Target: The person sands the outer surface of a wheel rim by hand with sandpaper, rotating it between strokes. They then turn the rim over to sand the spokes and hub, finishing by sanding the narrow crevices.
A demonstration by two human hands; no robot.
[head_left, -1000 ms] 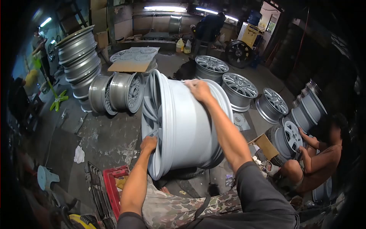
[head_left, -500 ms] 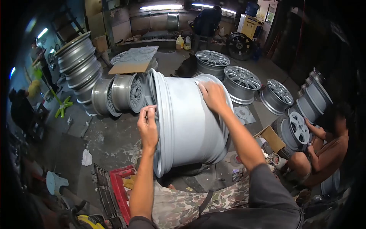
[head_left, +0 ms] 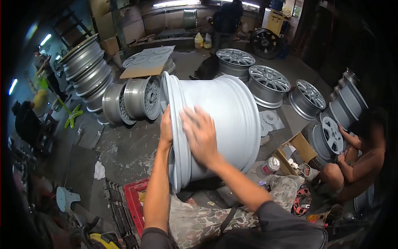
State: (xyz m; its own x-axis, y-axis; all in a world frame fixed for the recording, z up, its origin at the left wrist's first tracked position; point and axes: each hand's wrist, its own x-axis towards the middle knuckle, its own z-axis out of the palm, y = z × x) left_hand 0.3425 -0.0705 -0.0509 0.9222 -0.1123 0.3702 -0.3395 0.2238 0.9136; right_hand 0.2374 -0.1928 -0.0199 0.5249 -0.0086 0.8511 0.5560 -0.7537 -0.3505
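A large wheel rim, coated matte light grey, lies on its side in front of me with its barrel facing up. My left hand grips the rim's left edge, its fingertips partly hidden behind the lip. My right hand lies on the barrel close to that same edge, fingers stretched out and blurred by motion. Whether anything thin is under the right palm is hidden. Below the wheel are my camouflage-clad legs.
Stacked rims rise at the left, with two mesh wheels beside them. Several spoked wheels stand at the right. A co-worker crouches there holding a wheel. A red crate, tin can and cardboard box lie nearby.
My right hand has moved from the barrel's far right side to its left edge. My left hand has shifted slightly onto the lip. The wheel has turned a little, and the view has shifted.
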